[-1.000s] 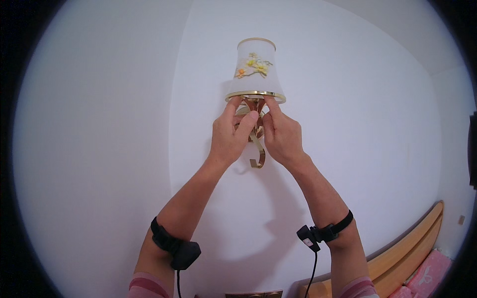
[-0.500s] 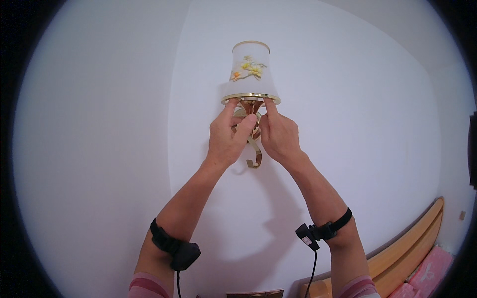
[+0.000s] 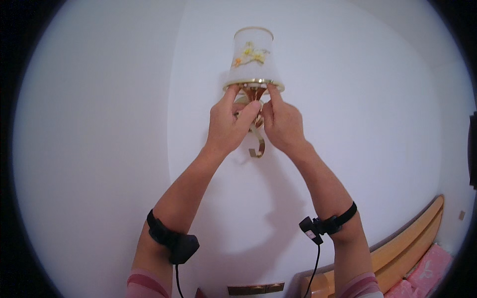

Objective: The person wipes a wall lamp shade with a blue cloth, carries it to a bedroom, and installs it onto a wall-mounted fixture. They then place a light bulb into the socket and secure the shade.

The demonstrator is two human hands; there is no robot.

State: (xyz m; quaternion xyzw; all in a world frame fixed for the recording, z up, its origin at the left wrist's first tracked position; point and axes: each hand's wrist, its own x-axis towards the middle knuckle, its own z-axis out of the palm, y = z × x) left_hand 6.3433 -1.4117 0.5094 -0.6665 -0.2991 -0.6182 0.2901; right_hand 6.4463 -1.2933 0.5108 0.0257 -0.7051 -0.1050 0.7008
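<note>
A wall lamp stands upright before me, its white lampshade (image 3: 253, 69) rimmed in gold and decorated with yellow and orange flowers. Under the shade is a shiny brass-coloured cup (image 3: 255, 93), and a curved metal arm (image 3: 260, 145) hooks down below it. My left hand (image 3: 225, 121) is closed round the cup's left side, thumb across its front, index finger reaching up beneath the shade's rim. On the other side my right hand (image 3: 285, 124) has its index finger up under the rim and the remaining fingers curled beside the cup. Both hands partly hide the round wall mount; the fingertips are hidden.
Behind the lamp is a pale wall (image 3: 348, 124), with a corner to the left. A wooden headboard (image 3: 392, 248) and pink bedding (image 3: 430, 268) lie at the lower right. A switch or socket panel (image 3: 256, 289) sits at the bottom. Black straps with cabled devices circle both forearms.
The lamp and both my hands appear slightly higher in the picture. My hold on the lamp looks much the same.
</note>
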